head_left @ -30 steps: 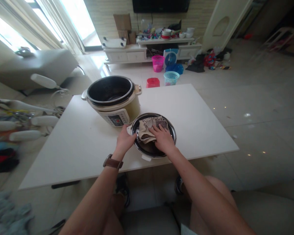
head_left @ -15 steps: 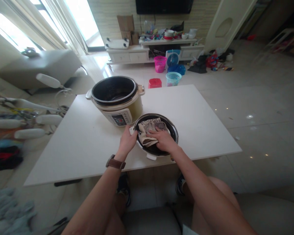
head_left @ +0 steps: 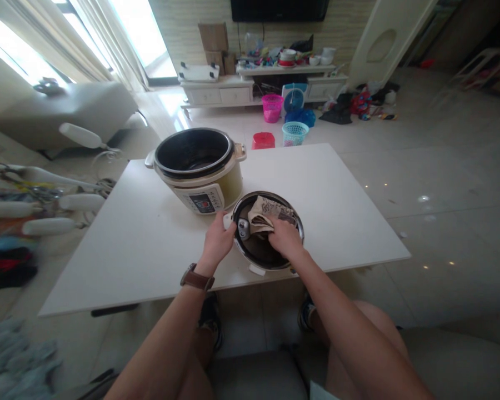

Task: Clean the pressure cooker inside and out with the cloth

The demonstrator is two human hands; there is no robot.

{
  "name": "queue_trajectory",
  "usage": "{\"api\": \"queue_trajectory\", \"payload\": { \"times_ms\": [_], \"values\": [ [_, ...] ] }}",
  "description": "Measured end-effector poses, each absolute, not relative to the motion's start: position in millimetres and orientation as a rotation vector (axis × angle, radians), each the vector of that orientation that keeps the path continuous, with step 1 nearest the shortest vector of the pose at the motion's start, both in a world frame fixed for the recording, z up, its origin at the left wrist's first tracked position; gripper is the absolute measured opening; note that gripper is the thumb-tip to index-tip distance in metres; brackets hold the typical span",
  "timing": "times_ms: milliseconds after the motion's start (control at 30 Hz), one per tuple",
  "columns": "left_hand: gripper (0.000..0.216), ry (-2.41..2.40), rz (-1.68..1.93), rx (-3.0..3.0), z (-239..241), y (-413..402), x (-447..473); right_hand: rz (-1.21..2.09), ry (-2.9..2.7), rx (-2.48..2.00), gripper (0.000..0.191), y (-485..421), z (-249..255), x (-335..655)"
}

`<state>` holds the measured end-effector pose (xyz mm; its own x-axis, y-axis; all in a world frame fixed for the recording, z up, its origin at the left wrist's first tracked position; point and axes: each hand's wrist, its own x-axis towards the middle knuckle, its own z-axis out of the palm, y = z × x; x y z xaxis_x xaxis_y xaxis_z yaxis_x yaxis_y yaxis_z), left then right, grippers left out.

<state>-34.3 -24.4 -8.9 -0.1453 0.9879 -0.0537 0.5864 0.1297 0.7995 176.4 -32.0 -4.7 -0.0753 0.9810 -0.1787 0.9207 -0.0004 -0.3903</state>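
A round pressure-cooker lid (head_left: 258, 256) lies upside down near the front edge of the white table (head_left: 141, 244). My left hand (head_left: 217, 240), with a brown watch on the wrist, grips the lid's left rim. My right hand (head_left: 286, 239) presses a beige patterned cloth (head_left: 266, 214) into the far right part of the lid's inside. A small metal valve shows in the lid, left of the cloth. The open cream cooker body (head_left: 198, 166) with its dark inner pot stands just behind the lid.
A drying rack with white bars (head_left: 45, 205) and clothes stands left of the table. On the floor beyond are a red stool (head_left: 263, 140), a blue basket (head_left: 294, 133), a pink basket (head_left: 271, 107) and a TV cabinet (head_left: 254, 83). A grey sofa (head_left: 62, 114) sits at far left.
My right hand has slid the cloth from the lid's middle-left toward its far right side, uncovering the valve. My left hand stays on the rim.
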Motion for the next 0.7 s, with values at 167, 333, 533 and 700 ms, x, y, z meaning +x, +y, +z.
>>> {"api": "queue_trajectory", "payload": {
  "times_ms": [167,333,533,700],
  "values": [
    [0.03,1.797,0.818,1.649,-2,-27,-29,0.691,-2.09,-1.864,0.073,-25,-20,173],
    [0.03,1.809,0.83,1.607,-7,-26,-34,0.802,-2.276,-1.581,0.077,-27,-21,171],
    [0.03,1.796,0.854,1.532,-15,-22,-38,0.728,-2.263,-1.767,0.075,-29,-14,178],
    [0.032,1.793,0.867,1.52,-19,-21,-37,0.796,-2.249,-1.955,0.067,-28,-3,181]
  ]
}}
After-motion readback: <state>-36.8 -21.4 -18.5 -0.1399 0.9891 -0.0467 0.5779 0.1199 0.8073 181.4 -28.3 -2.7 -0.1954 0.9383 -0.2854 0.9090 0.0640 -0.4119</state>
